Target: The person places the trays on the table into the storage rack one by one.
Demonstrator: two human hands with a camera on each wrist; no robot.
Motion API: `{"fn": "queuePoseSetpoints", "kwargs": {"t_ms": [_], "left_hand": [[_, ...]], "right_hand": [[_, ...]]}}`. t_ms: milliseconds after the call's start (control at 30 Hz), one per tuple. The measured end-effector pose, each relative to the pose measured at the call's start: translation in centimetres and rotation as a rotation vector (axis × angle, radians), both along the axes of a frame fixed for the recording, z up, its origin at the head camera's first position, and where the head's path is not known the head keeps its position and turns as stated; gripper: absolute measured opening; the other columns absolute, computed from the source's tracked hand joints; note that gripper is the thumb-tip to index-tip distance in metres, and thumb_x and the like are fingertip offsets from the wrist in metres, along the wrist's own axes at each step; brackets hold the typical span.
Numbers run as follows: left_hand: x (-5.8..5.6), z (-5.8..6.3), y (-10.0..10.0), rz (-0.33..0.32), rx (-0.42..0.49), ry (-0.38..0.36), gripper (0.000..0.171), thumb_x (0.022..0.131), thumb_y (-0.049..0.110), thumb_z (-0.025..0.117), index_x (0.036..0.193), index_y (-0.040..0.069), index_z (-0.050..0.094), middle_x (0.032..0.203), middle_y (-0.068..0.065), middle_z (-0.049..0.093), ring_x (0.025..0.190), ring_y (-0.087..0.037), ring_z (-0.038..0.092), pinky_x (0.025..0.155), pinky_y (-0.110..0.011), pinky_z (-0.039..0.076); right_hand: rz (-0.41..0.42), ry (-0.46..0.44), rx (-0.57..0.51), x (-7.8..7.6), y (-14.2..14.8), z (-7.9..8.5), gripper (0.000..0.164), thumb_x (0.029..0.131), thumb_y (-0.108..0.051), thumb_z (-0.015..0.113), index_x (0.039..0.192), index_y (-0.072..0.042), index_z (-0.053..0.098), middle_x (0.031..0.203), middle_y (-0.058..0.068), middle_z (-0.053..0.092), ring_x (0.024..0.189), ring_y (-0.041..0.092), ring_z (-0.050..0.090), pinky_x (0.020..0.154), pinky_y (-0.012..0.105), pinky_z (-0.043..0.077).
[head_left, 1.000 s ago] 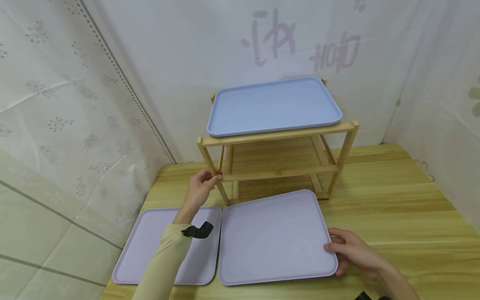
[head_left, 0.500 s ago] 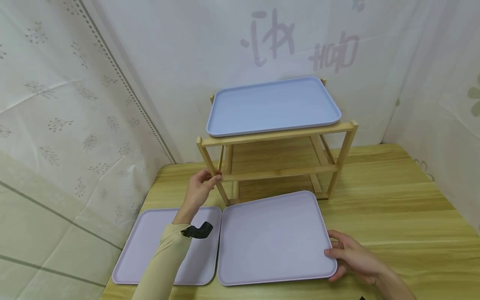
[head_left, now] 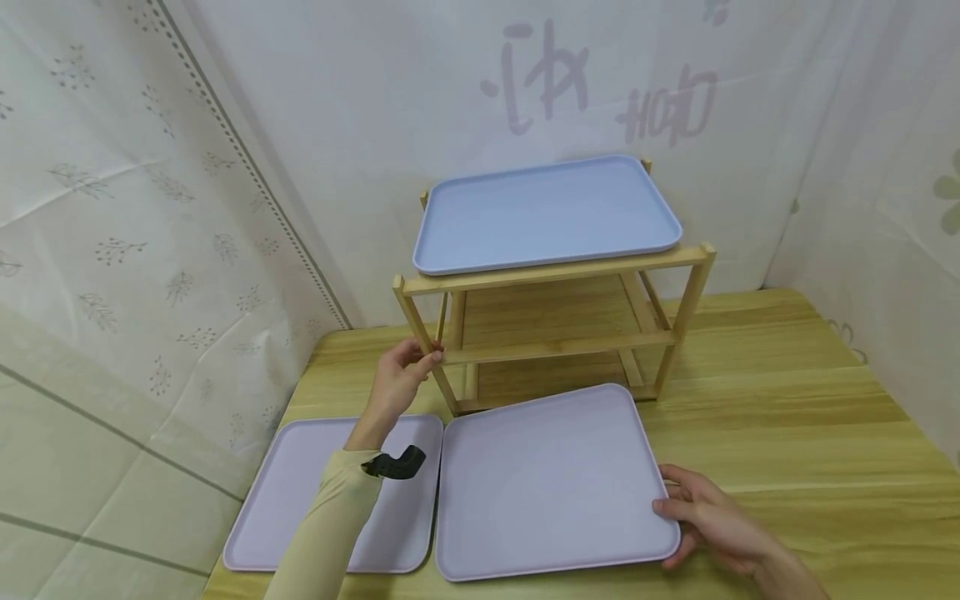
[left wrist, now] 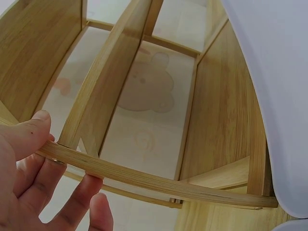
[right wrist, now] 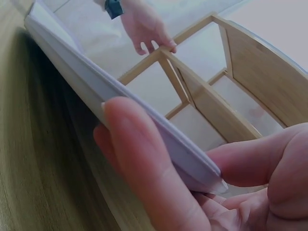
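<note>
A tiered wooden shelf rack [head_left: 555,346] stands at the back of the table. My left hand [head_left: 401,372] grips its front left post beside the middle shelf, the thumb in front and the fingers curled round the wood, as the left wrist view shows. A pale lilac tray [head_left: 555,483] lies in front of the rack. On its right edge my right hand [head_left: 708,517] pinches the rim, thumb on top and fingers underneath; in the right wrist view that edge is raised off the table. A light blue tray [head_left: 547,212] rests on the rack's top.
A second lilac tray [head_left: 300,467] lies flat at the left, partly under my left forearm and close beside the held tray. Patterned curtains [head_left: 135,250] hang behind and on both sides of the wooden table [head_left: 810,433].
The held tray's right side has come slightly toward me, the right hand moving with it. The left hand keeps its place on the rack's post.
</note>
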State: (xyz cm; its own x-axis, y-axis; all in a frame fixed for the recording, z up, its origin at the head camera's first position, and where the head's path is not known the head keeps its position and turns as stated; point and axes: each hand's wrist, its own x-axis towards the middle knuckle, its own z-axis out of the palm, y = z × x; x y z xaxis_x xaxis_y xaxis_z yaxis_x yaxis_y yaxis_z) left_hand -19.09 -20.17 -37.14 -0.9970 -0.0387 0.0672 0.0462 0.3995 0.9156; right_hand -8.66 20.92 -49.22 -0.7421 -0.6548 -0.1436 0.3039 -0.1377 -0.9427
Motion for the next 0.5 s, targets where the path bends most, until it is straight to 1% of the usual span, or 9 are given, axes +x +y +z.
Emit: {"fn": "queuePoseSetpoints", "kwargs": {"t_ms": [100,167,200,267,333,367,400,500], "left_hand": [[0.0,0.0,0.0,-0.001,0.001,-0.002,0.024,0.093,0.012,0.064,0.113,-0.001,0.065,0.115,-0.02,0.068,0.096,-0.014,0.056,0.076,-0.029,0.047],[0.0,0.0,0.0,-0.001,0.0,0.0,0.024,0.093,0.012,0.064,0.113,-0.001,0.065,0.115,-0.02,0.068,0.096,-0.014,0.056,0.076,-0.029,0.047],[0.0,0.0,0.0,-0.002,0.0,-0.001,0.024,0.093,0.012,0.064,0.113,-0.001,0.065,0.116,-0.02,0.068,0.096,-0.014,0.056,0.076,-0.029,0.047],[0.0,0.0,0.0,-0.003,0.001,-0.002,0.024,0.093,0.013,0.064,0.113,-0.001,0.065,0.117,-0.02,0.067,0.096,-0.013,0.055,0.076,-0.028,0.047],[0.0,0.0,0.0,-0.006,0.003,-0.003,0.025,0.093,0.013,0.064,0.114,-0.002,0.064,0.118,-0.02,0.067,0.096,-0.012,0.055,0.076,-0.028,0.047],[0.0,0.0,0.0,-0.007,0.005,-0.004,0.025,0.093,0.013,0.063,0.114,-0.002,0.064,0.118,-0.02,0.067,0.096,-0.012,0.055,0.077,-0.028,0.047],[0.0,0.0,0.0,-0.008,0.004,-0.005,0.025,0.094,0.013,0.063,0.114,-0.002,0.064,0.119,-0.02,0.066,0.096,-0.011,0.055,0.077,-0.027,0.047],[0.0,0.0,-0.1,-0.009,0.007,-0.003,0.025,0.094,0.013,0.063,0.114,-0.002,0.064,0.119,-0.02,0.066,0.096,-0.011,0.055,0.077,-0.028,0.047]], "right_hand": [[-0.004,0.003,-0.017,0.1,0.3,-0.1,0.064,0.099,-0.004,0.045,0.138,0.02,0.0,0.113,0.012,0.062,0.089,0.034,0.067,0.059,0.053,0.055],[-0.004,0.007,-0.035,0.1,0.6,-0.1,0.057,0.099,-0.003,0.044,0.14,0.018,0.011,0.113,0.012,0.063,0.089,0.034,0.067,0.059,0.053,0.056],[-0.002,0.005,-0.046,0.1,0.7,-0.1,0.051,0.099,-0.002,0.044,0.142,0.012,0.019,0.113,0.012,0.064,0.088,0.033,0.067,0.059,0.052,0.056],[0.002,-0.002,-0.065,0.1,1.0,0.0,0.043,0.099,-0.001,0.042,0.141,-0.004,0.035,0.112,0.011,0.064,0.086,0.031,0.068,0.058,0.049,0.057],[0.007,-0.004,-0.089,0.1,1.4,0.0,0.041,0.1,0.0,0.04,0.135,-0.02,0.043,0.112,0.011,0.065,0.085,0.03,0.068,0.058,0.046,0.057],[0.008,-0.005,-0.098,0.1,1.5,0.1,0.041,0.1,0.0,0.039,0.132,-0.025,0.045,0.112,0.011,0.065,0.085,0.029,0.068,0.058,0.044,0.057],[0.009,-0.005,-0.105,0.1,1.7,0.1,0.041,0.1,0.001,0.038,0.13,-0.027,0.045,0.112,0.01,0.065,0.084,0.029,0.069,0.057,0.043,0.057],[0.003,0.003,-0.117,0.2,2.3,0.2,0.042,0.1,0.002,0.036,0.13,-0.027,0.043,0.113,0.01,0.066,0.084,0.028,0.069,0.057,0.042,0.058]]}}
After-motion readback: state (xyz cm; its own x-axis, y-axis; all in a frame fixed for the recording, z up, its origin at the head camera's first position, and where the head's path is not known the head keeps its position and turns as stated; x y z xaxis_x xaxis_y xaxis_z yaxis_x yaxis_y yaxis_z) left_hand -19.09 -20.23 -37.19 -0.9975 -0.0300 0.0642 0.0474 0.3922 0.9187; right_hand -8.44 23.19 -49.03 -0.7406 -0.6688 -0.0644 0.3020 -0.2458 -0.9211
